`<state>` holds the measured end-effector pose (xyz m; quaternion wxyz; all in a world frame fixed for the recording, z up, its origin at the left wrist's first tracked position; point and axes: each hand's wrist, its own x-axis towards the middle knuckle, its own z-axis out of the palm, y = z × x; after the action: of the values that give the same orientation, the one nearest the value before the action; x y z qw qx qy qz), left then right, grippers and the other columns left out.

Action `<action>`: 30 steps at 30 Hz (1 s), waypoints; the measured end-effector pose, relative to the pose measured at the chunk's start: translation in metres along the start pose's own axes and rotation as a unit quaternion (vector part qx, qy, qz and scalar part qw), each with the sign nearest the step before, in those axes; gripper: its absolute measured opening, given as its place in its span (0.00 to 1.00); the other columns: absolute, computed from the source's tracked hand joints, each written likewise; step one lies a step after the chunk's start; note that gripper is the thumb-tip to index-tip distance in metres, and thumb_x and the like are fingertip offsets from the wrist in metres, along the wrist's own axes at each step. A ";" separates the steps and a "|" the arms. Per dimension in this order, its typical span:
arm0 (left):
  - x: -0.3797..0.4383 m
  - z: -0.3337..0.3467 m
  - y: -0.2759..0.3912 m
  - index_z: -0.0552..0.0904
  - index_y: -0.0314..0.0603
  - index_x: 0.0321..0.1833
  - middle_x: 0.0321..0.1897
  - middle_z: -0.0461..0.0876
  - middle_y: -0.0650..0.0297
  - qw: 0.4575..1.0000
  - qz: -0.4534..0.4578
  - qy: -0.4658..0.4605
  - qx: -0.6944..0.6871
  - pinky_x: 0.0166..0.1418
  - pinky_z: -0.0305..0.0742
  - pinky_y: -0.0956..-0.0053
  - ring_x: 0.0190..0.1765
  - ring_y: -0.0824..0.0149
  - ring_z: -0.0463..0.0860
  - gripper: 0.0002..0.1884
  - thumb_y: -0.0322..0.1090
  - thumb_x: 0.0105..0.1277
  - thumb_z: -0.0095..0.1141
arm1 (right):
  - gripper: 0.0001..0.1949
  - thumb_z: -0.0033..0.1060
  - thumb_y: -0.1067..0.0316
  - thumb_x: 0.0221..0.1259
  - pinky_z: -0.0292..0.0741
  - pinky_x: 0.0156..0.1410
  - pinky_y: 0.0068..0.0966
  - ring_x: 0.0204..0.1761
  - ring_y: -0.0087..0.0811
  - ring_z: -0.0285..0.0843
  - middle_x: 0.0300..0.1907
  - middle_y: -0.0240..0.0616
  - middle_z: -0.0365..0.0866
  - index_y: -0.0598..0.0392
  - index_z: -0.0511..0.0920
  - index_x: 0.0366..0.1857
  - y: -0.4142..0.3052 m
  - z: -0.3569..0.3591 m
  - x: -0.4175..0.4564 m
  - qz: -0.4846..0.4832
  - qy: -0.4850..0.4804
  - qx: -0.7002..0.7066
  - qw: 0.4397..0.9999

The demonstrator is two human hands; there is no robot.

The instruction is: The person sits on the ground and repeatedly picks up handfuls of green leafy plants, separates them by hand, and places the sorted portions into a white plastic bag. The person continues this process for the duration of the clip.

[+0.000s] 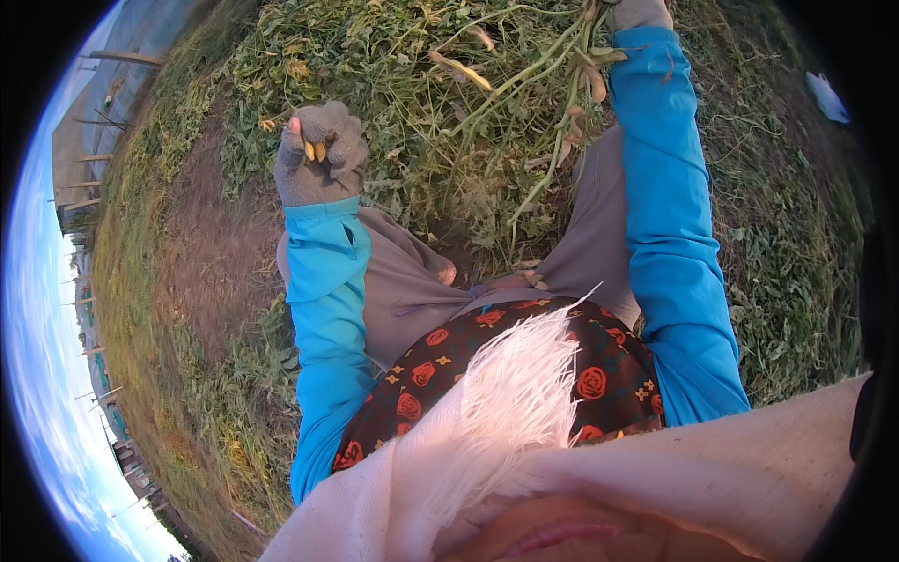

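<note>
My left hand (322,151), in a grey knit glove with one bare fingertip, is curled around small yellow bean pods (315,151). It is raised over the cut greenery, above my left knee. At the top edge, my right hand (640,14) is gloved too and partly cut off by the frame. It grips the upper end of a pulled bean plant (541,95), whose green stems hang down between my legs. Tan and yellowish pods (460,69) hang from these stems. The exact grip of the right fingers is hidden.
A heap of wilted vines (337,49) covers the ground before me. Bare brown soil (211,232) shows to the left. Plastic-covered structures with wooden poles (126,57) stand far left. A white object (827,97) lies far right. A pale fringed cloth (520,372) hangs below my face.
</note>
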<state>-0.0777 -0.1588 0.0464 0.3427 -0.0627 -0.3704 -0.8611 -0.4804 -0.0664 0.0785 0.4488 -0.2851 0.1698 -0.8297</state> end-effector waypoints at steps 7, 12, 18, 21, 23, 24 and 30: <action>0.015 -0.003 -0.032 0.76 0.26 0.55 0.57 0.76 0.44 0.977 -0.082 0.195 -0.001 0.37 0.90 0.77 0.42 0.59 0.83 0.12 0.29 0.76 0.52 | 0.15 0.53 0.50 0.78 0.52 0.22 0.18 0.17 0.16 0.49 0.18 0.19 0.53 0.50 0.74 0.36 0.017 0.004 -0.006 0.026 -0.026 0.015 0.999; 0.020 0.003 -0.041 0.75 0.27 0.65 0.35 0.77 0.57 0.964 -0.101 0.206 0.132 0.22 0.60 0.81 0.24 0.73 0.71 0.19 0.22 0.73 0.46 | 0.15 0.53 0.51 0.78 0.53 0.22 0.18 0.17 0.16 0.50 0.18 0.19 0.54 0.51 0.74 0.36 0.022 0.008 -0.009 0.051 0.005 0.030 0.998; 0.023 0.016 -0.053 0.81 0.29 0.59 0.35 0.85 0.60 0.943 -0.057 0.137 0.296 0.28 0.70 0.82 0.29 0.74 0.80 0.18 0.27 0.68 0.62 | 0.16 0.54 0.50 0.78 0.52 0.22 0.19 0.17 0.17 0.49 0.18 0.19 0.54 0.50 0.72 0.34 0.021 0.005 -0.011 0.075 -0.030 0.068 0.994; 0.027 0.031 -0.071 0.83 0.31 0.57 0.32 0.87 0.62 0.922 -0.050 0.143 0.356 0.34 0.73 0.85 0.31 0.76 0.83 0.17 0.26 0.65 0.65 | 0.16 0.54 0.50 0.77 0.52 0.22 0.19 0.17 0.17 0.49 0.17 0.19 0.53 0.50 0.72 0.33 0.023 0.006 -0.011 0.092 -0.012 0.071 0.993; 0.030 0.044 -0.070 0.84 0.33 0.56 0.32 0.87 0.64 0.860 -0.120 0.159 0.469 0.31 0.71 0.86 0.30 0.78 0.81 0.16 0.27 0.65 0.65 | 0.17 0.54 0.50 0.78 0.51 0.22 0.19 0.17 0.17 0.49 0.17 0.19 0.53 0.50 0.72 0.33 0.022 0.003 -0.011 0.088 -0.013 0.058 0.994; 0.031 0.048 -0.067 0.85 0.34 0.53 0.31 0.87 0.66 0.840 -0.152 0.177 0.491 0.25 0.66 0.85 0.25 0.81 0.76 0.14 0.27 0.65 0.65 | 0.17 0.54 0.50 0.78 0.51 0.23 0.20 0.17 0.17 0.49 0.17 0.19 0.53 0.51 0.72 0.33 0.021 0.002 -0.010 0.093 -0.020 0.066 0.993; 0.019 0.038 -0.054 0.85 0.35 0.52 0.27 0.83 0.68 0.866 -0.250 0.134 0.413 0.20 0.54 0.84 0.18 0.83 0.64 0.15 0.26 0.62 0.65 | 0.17 0.53 0.50 0.78 0.52 0.23 0.19 0.17 0.18 0.49 0.17 0.20 0.53 0.51 0.72 0.34 0.017 0.016 -0.018 0.068 0.022 0.046 0.996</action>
<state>-0.1323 -0.1165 0.0486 0.1570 0.2951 -0.6457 -0.6865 -0.4519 -0.0609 0.0763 0.5131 -0.2332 0.1600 -0.8104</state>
